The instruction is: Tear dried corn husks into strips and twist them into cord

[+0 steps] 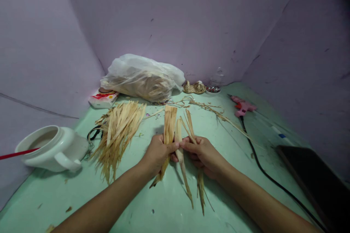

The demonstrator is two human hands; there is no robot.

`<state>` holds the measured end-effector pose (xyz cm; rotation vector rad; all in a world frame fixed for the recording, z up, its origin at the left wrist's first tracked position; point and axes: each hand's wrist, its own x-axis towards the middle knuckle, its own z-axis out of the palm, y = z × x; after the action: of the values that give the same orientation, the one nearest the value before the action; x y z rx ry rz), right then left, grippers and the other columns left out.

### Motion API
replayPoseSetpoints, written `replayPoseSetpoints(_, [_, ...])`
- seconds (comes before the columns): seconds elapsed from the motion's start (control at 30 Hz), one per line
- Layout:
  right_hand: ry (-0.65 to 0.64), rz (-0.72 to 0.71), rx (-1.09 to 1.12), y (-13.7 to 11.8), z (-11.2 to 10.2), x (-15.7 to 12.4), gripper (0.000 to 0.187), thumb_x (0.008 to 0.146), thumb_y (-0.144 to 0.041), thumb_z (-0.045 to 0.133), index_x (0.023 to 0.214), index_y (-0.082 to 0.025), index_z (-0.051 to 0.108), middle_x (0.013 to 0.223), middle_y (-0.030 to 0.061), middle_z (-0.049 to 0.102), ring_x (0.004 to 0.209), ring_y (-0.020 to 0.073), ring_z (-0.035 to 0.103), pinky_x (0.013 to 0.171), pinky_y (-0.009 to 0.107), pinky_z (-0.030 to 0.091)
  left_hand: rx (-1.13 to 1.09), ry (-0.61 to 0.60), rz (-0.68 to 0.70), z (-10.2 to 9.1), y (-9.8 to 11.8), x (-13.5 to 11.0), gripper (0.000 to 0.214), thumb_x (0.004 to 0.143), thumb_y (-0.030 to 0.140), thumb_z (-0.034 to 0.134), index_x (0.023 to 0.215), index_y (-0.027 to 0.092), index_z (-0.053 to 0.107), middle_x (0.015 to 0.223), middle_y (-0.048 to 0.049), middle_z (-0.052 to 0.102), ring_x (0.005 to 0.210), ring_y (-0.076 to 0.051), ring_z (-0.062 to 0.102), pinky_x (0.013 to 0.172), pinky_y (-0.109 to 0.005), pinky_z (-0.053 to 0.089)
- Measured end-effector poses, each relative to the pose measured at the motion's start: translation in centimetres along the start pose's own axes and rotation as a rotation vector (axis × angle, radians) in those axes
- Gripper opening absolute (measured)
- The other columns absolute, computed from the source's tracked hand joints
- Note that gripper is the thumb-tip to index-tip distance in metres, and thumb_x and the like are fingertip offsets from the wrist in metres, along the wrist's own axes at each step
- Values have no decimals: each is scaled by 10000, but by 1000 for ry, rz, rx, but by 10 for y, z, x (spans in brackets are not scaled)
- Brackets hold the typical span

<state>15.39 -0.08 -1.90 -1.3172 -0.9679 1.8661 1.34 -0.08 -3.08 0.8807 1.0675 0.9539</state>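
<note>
My left hand (160, 153) is closed on a wide dried fibre strip (170, 123) that stands upright between thumb and fingers. My right hand (202, 154) grips a few thinner dried fibre strips (201, 185), their ends hanging below the palm. A single pale strip (182, 164) runs between the two hands, where both thumbs meet; which hand bears it is unclear. Left of my hands lies a fanned bundle of dried fibre strips (119, 131) on the green tabletop (131, 207).
At left a white pot (60, 149) lies tipped, with a red stick (19, 153) at its mouth. Behind are a filled plastic bag (143, 76), a small box (103, 100) and a woven piece (194, 87). Rightward are a pink glue gun (242, 105), its black cord and a dark flat object (311, 182).
</note>
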Motion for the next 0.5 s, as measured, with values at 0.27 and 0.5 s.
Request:
replayPoseSetpoints(0.27, [22, -75, -102, 2, 7, -2, 234, 646, -277, 593, 566, -178, 397, 388, -99, 299, 323, 13, 201, 332, 177, 103, 75, 48, 2, 3, 0, -3, 208, 576, 276, 673, 602, 101, 562, 444, -1, 523, 328, -70, 437, 335, -184, 327])
replayPoseSetpoints(0.5, [11, -62, 180, -2, -4, 3, 171, 572, -176, 557, 563, -174, 386, 434, -91, 294, 341, 16, 200, 324, 152, 102, -25, 25, -18, -1, 5, -2, 276, 554, 322, 716, 615, 116, 543, 511, -9, 552, 380, -74, 467, 343, -181, 333])
